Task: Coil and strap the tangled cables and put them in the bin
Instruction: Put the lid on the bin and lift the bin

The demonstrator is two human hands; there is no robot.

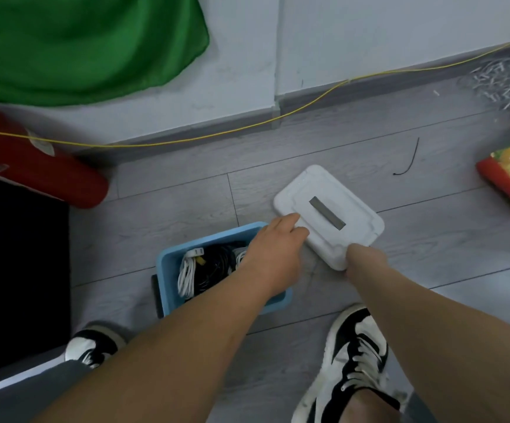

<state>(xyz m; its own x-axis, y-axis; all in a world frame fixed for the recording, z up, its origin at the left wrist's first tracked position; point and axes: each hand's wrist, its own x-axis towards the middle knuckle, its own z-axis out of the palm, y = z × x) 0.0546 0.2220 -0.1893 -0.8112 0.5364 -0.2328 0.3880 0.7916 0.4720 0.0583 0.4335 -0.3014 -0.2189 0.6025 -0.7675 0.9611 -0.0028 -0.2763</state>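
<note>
- The grey plank floor [186,193] carries everything.
- The blue rectangular plastic bin [164,270] stands open on it.
- The white rectangular plastic lid [339,190] lies flat just right of the bin. Gripped at one end only, it may tip and drop.
- The coiled white and black cables [186,273] lie inside the bin, and a high loop could jam the lid.
- Your left hand [275,245] pinches the lid's near edge. Your right hand [365,257] curls round its corner, fingertips hidden.

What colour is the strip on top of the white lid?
Dark grey strip on the lid, clearest in the head view.
</note>
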